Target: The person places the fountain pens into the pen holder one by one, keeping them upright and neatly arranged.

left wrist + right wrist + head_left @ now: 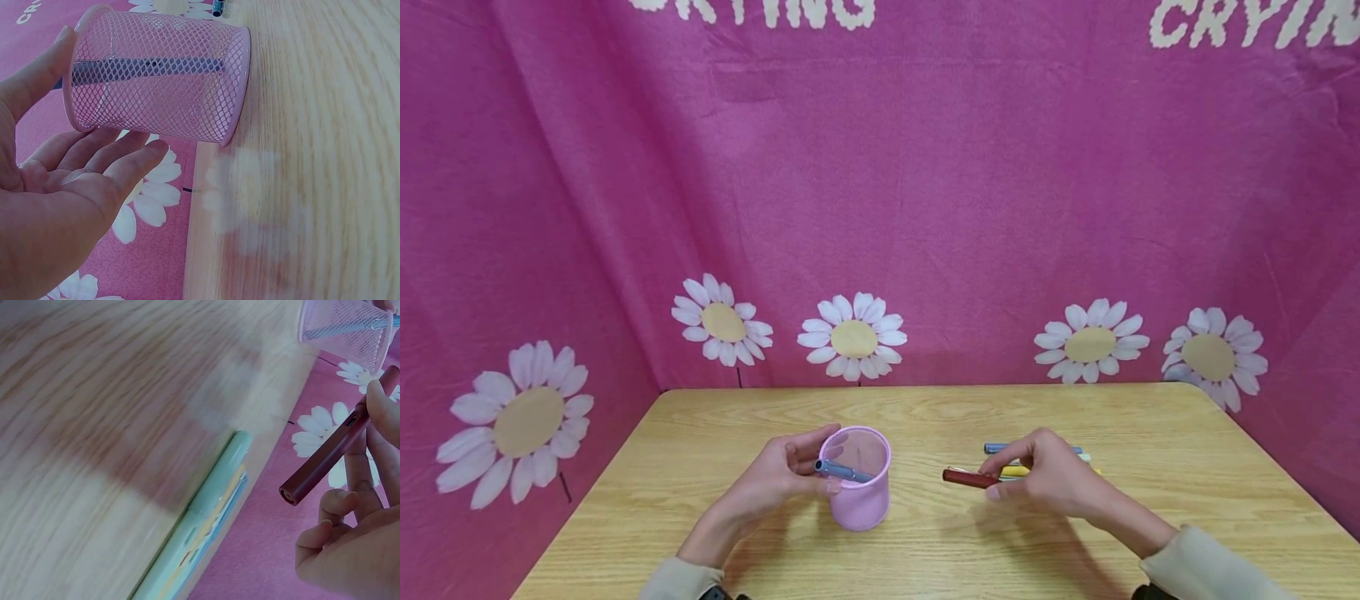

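Note:
A pink mesh pen cup (861,510) stands upright on the table, and a blue-grey pen (846,472) leans inside it with one end above the rim. My left hand (778,468) holds the cup by its near-left side, thumb at the rim and fingers along the far side. To the right of the cup, my right hand (1056,477) pinches a dark red pen (325,455) between thumb and fingers, raised over the table. Beneath and behind that hand lie a blue pen (997,448), a yellow pen (1015,471) and a mint green pen (194,519).
The light wooden table (715,433) meets a magenta curtain (925,208) printed with white daisies along its back and sides. Bare wood separates the cup from the lying pens.

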{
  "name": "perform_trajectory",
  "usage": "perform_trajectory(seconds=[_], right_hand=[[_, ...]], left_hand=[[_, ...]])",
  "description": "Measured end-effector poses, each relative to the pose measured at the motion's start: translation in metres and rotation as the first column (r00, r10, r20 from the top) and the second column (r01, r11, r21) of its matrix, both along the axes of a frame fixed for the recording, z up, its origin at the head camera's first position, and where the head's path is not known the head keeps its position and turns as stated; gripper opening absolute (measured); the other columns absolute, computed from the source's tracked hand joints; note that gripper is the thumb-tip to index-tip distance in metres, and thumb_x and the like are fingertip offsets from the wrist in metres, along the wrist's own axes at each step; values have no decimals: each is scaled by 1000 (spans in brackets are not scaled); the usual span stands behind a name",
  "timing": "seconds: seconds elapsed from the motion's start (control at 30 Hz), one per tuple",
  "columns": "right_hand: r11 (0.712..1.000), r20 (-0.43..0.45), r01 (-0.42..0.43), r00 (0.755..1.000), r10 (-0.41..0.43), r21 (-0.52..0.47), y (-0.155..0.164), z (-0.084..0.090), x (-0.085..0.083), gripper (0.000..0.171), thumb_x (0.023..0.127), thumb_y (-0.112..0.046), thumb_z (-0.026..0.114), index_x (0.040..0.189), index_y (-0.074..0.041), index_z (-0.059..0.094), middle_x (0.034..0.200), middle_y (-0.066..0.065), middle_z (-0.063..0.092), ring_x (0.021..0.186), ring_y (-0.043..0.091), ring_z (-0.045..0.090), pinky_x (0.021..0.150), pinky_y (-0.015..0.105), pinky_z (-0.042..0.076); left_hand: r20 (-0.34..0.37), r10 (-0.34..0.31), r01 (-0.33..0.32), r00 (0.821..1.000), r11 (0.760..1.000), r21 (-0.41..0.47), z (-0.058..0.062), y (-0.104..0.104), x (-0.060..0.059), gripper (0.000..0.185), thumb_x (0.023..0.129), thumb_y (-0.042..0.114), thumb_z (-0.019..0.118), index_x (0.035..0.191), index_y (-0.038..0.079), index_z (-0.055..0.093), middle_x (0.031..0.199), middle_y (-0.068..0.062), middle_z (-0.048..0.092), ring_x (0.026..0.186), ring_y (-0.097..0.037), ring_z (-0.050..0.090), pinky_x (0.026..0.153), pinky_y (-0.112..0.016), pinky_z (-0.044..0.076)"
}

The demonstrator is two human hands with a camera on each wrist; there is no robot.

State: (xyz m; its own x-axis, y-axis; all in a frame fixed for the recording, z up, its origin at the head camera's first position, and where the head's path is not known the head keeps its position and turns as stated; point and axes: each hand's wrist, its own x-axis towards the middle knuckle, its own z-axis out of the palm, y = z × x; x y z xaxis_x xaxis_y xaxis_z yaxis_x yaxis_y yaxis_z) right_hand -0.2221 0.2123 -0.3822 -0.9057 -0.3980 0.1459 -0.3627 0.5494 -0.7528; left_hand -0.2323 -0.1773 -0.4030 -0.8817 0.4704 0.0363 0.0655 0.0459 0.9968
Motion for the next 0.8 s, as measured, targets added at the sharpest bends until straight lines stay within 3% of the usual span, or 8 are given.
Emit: perform_trajectory(seconds=[0.2,0.43,0.8], right_hand=[[1000,-10,-11,1000,11,-19,-10,6,-2,17,79,-16,94,94,-18,86,85,-7,73,65,10,29,55,25,24],[999,12,-10,1000,10,-51,-20,12,-5,19,80,-18,94,97,-16,86,69,-2,61,58,8,31,50,24,28],[998,12,26,1000,-26,-64,-39,22,-6,21,78,-20,95,97,-19,86,68,-2,59,59,11,33,52,27,31]], left_hand=[[4,-1,1,1000,1000,-1,1,0,1,83,91,6,83,159,-7,37,161,-22,43,144,-43,46,109,-38,49],[-1,-3,3,1000,1000,2,0,0,0,84,91,5,83,159,-8,36,160,-22,44,143,-43,47,109,-38,49],[-7,-2,2,1000,1000,-1,0,-1,0,80,91,3,81,158,-7,38,159,-23,45,141,-43,49,109,-38,49]])
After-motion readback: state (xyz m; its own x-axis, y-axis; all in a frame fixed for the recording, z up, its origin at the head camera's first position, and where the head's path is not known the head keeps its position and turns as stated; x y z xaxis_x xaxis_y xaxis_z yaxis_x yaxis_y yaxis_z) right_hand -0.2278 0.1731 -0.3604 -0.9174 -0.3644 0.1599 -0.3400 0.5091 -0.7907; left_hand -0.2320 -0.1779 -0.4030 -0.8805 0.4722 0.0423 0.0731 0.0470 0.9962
